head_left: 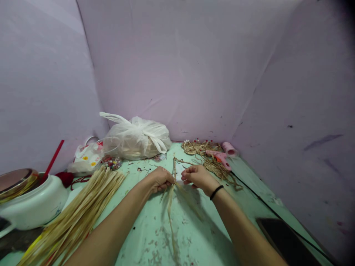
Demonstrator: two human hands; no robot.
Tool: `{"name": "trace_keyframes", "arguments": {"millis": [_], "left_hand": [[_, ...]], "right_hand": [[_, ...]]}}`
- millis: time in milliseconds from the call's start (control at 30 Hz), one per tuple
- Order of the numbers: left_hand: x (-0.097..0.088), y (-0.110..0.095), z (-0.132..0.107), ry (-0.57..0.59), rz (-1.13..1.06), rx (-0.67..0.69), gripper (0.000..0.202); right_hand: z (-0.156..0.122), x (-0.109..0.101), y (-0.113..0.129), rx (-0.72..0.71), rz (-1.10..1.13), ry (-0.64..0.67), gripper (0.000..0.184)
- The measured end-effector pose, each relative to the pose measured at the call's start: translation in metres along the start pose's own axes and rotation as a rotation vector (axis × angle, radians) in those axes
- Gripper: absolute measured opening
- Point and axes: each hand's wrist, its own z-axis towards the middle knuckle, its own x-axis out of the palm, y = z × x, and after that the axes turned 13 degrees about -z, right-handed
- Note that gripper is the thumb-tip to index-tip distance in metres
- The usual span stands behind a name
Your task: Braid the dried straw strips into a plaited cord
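Observation:
My left hand (160, 180) is closed, pinching a thin braided straw cord (174, 168) at its lower end. Below the pinch, loose straw strands (170, 210) hang towards me, and one on the right is smeared by motion. Just right of the cord is my right hand (199, 177), wearing a black band on the wrist. Its fingers are curled in towards the cord; whatever they may hold is too small to make out. The cord's upper end bends right towards a heap of braided cord (217, 166).
A pink glue gun (219, 157) lies on the heap, its black cable running right, beside a pink thread spool (229, 149). A straw bundle (83, 207) and white pot (36, 203) stand left. A tied plastic bag (138, 138) sits behind; a dark flat object (285, 240) lies front right.

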Motion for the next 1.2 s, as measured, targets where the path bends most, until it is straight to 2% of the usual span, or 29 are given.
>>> {"name": "trace_keyframes", "arguments": {"millis": [67,200,267,400,567,667,767,867,900,967,1033,1133,1200], "left_hand": [[-0.001,0.001,0.001,0.007,0.004,-0.006,0.010],[-0.001,0.002,0.001,0.036,-0.005,0.024,0.008],[-0.001,0.002,0.000,0.035,0.021,0.030,0.007],[0.000,-0.002,-0.004,0.004,0.127,0.040,0.006],[0.004,-0.005,-0.008,0.014,0.256,0.107,0.005],[0.004,-0.011,-0.012,-0.017,0.391,0.094,0.008],[-0.014,-0.029,-0.025,-0.131,0.634,0.096,0.012],[-0.053,-0.053,-0.052,-0.438,0.942,0.176,0.015],[-0.067,-0.058,-0.062,-0.495,0.999,0.166,0.015],[-0.093,-0.064,-0.078,-0.471,1.051,0.032,0.012],[-0.112,-0.061,-0.085,-0.427,1.060,-0.093,0.008],[-0.123,-0.049,-0.077,-0.488,1.094,-0.199,0.007],[-0.121,-0.044,-0.067,-0.605,1.096,-0.166,0.009]], "right_hand": [[0.000,0.003,0.000,0.051,0.128,0.067,0.003],[0.001,0.014,-0.002,0.013,0.261,0.320,0.012],[0.005,0.019,-0.005,-0.011,0.238,0.307,0.014],[0.014,0.024,-0.013,-0.065,0.154,0.188,0.015],[0.016,0.028,-0.017,-0.068,0.194,0.172,0.008],[0.016,0.029,-0.018,-0.062,0.204,0.195,0.009],[0.016,0.030,-0.020,-0.067,0.205,0.229,0.010],[0.018,0.030,-0.022,-0.077,0.191,0.251,0.009],[0.018,0.031,-0.022,-0.074,0.186,0.255,0.009],[0.019,0.031,-0.023,-0.074,0.178,0.257,0.009],[0.019,0.032,-0.023,-0.073,0.170,0.261,0.011],[0.018,0.032,-0.024,-0.069,0.169,0.261,0.012],[0.019,0.031,-0.024,-0.071,0.171,0.258,0.012]]}}
